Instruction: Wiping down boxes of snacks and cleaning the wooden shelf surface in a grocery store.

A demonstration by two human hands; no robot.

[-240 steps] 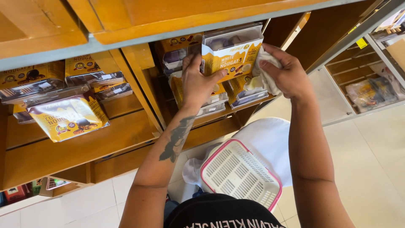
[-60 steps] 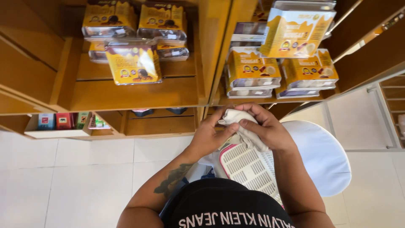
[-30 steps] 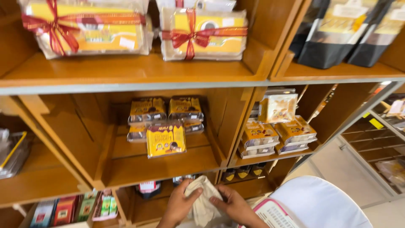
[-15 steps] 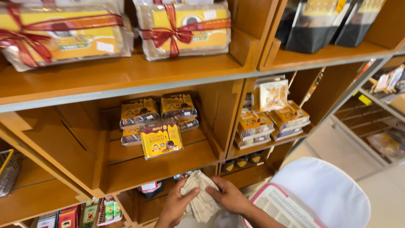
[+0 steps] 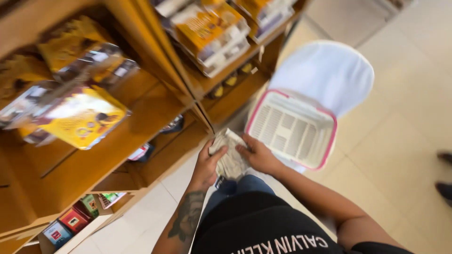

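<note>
Both my hands hold a crumpled off-white cloth [image 5: 229, 157] low in front of me. My left hand [image 5: 207, 164] grips its left side and my right hand [image 5: 256, 154] grips its right side. Just right of my hands lies a white slatted basket with a pink rim [image 5: 293, 128], resting on a round white stool [image 5: 329, 70]. The view is blurred.
Wooden shelves [image 5: 141, 127] stand at left, holding yellow candy boxes [image 5: 77, 117] and stacked boxes [image 5: 212, 30] higher up. Small coloured packs [image 5: 70, 221] sit on the bottom shelf. Pale floor tiles [image 5: 400, 117] lie at right, with someone's dark shoes [image 5: 445, 174] at the right edge.
My view has swung sharply downward and tilted; the upper shelves with ribboned boxes have left the view. Both hands still hold the cloth, now close beside the basket.
</note>
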